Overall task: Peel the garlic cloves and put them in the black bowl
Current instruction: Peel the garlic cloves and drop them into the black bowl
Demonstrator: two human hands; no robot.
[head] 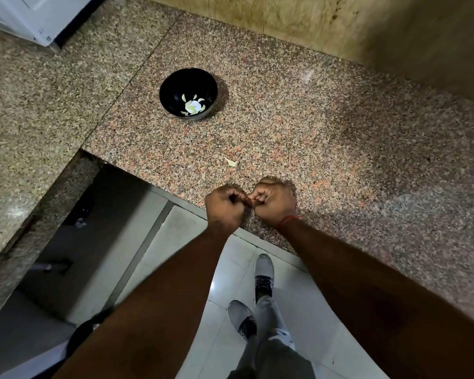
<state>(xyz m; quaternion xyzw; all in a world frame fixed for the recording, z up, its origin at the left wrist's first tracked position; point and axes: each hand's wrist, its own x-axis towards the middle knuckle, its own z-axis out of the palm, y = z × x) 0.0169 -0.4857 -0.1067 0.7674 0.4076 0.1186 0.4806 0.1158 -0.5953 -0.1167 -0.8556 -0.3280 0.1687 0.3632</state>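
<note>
Speckled granite surface (298, 127) fills most of the view, its near edge over a pale tiled floor (298, 305). Black bowl (188, 93) stands on the surface, well apart from both hands — several peeled garlic cloves (193, 106) lie in its bottom. Left hand (225, 205) and right hand (274, 202) meet at the surface's near edge, fingers curled, fingertips touching; both pinch something small between them, too hidden to identify. A red thread (287, 220) circles the right wrist. One scrap of garlic skin (231, 162) lies on the surface between hands and bowl.
</note>
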